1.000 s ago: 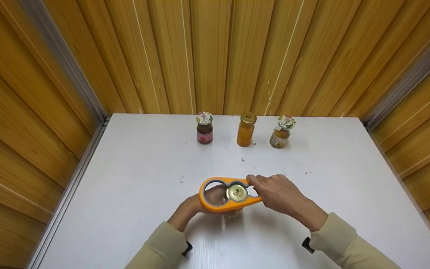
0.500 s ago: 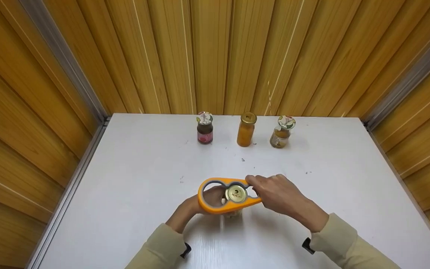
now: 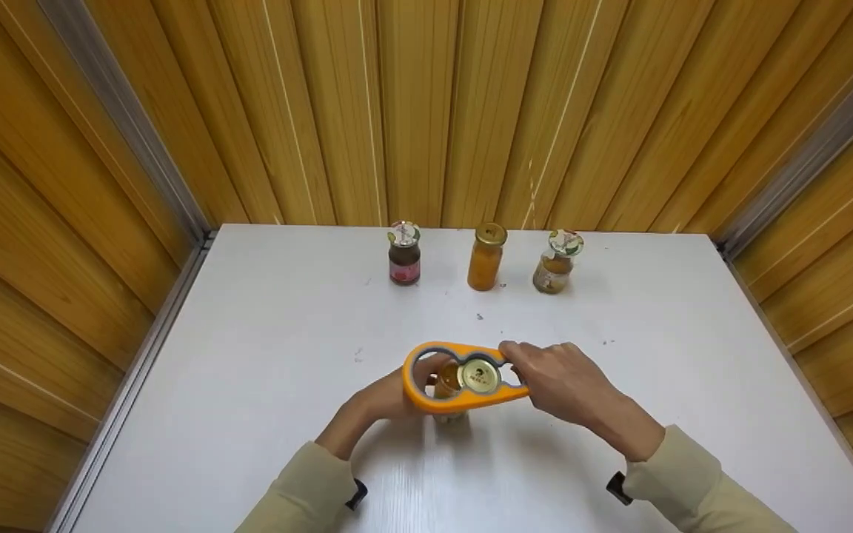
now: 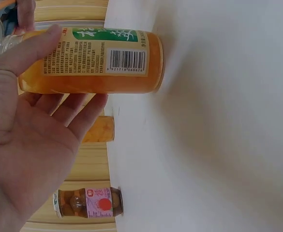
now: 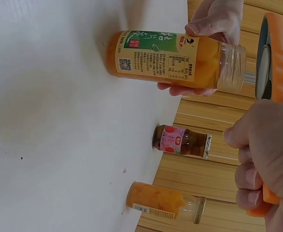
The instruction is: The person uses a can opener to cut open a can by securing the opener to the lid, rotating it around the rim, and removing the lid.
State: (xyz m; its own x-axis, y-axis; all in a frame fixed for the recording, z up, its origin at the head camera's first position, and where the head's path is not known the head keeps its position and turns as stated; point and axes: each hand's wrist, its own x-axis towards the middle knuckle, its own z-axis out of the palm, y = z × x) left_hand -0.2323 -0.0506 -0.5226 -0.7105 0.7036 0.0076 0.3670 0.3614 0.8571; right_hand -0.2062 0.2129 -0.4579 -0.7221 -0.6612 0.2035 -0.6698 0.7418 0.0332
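My left hand [image 3: 391,392] grips a glass jar [image 5: 156,60] of orange fruit, with thumb and fingers on opposite sides of its upper part. The jar stands on the table, and its threaded mouth [image 5: 232,67] is uncovered. Above and to the right, my right hand [image 3: 563,381] holds an orange jar opener [image 3: 463,403] by its handle end. A pale gold lid [image 3: 480,376] sits in the opener's middle ring, apart from the jar in the right wrist view. Through the larger ring, part of the jar and left fingers show in the head view.
Along the back of the white table [image 3: 286,318] stand a dark jar with a pink label [image 3: 404,259], a tall orange jar [image 3: 486,259] and a smaller jar with a patterned lid [image 3: 554,266]. Wood-look panels [image 3: 419,111] rise behind and at both sides.
The opener has moved slightly right and up with the lid in it, coming off the jar. The left hand and jar have shifted a little left, and the jar's mouth has come into view.
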